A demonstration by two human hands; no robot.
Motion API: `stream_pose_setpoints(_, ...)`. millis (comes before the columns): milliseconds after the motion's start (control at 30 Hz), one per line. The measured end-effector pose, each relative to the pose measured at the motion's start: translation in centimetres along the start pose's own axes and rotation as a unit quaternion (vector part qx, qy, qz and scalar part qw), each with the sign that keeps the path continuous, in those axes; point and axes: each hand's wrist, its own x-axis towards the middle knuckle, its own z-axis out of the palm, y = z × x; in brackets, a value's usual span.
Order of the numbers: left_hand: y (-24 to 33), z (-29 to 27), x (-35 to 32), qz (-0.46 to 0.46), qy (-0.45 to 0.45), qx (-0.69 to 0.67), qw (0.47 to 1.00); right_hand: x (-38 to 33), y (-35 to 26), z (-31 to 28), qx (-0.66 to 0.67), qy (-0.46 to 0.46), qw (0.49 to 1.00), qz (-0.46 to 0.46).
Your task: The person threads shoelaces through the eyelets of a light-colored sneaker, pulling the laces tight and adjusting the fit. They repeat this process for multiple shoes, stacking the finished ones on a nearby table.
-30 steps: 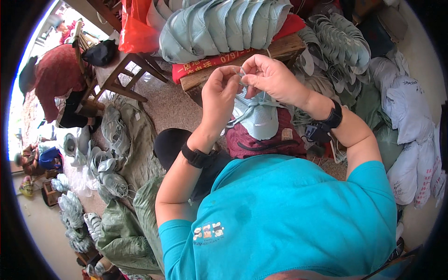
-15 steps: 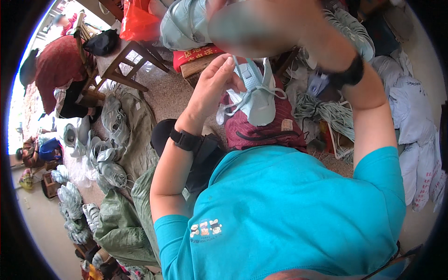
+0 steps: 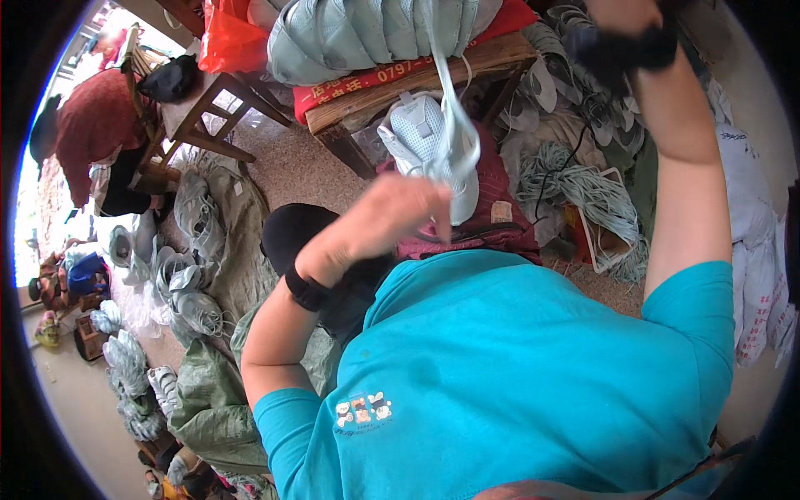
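A pale mint-and-white shoe rests on a maroon cloth on my lap. My left hand, a black band on its wrist, sits just in front of the shoe with its fingers closed on a pale shoelace. The lace loops at the shoe and runs straight up to the top edge. My right hand is raised high and cut off by the frame; only its heel and a black wristband show. Whether it holds the lace's end is hidden.
A wooden bench ahead carries a stack of pale green shoe uppers and a red bag. Pale laces lie coiled at right beside white sacks. Shoes cover green sacking at left, near a seated person in red.
My right hand has risen to the top edge and the lace now stretches upward. My left hand has dropped from beside it to just in front of the shoe.
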Motion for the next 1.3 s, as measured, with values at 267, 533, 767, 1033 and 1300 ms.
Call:
stream_pose_setpoints(267, -5.3, -4.2, 4.6, 0.136, 0.225, -0.200, 0.944, -20.0, -3.6, 12.5, -0.080, -0.372, 0.913, 0.149)
stream_pose_setpoints(533, -7.6, -3.2, 4.1, 0.063, 0.298, -0.087, 0.949, -22.6, -3.8, 13.7, -0.163, -0.262, 0.949, 0.067)
stream_pose_setpoints(767, -11.1, -2.2, 3.2, 0.139, 0.316, 0.271, 0.898, -24.9, -3.0, 12.7, -0.077, -0.087, 0.990, 0.075)
stream_pose_setpoints(1033, -10.9, -0.7, 3.4, 0.117, 0.319, 0.341, 0.877, -28.2, -3.6, 13.3, 0.129, 0.001, 0.940, 0.317)
stream_pose_setpoints(1300, -11.6, 0.4, 3.5, 0.032, 0.334, 0.014, 0.942, -25.4, -3.0, 13.3, 0.183, -0.195, 0.902, 0.339)
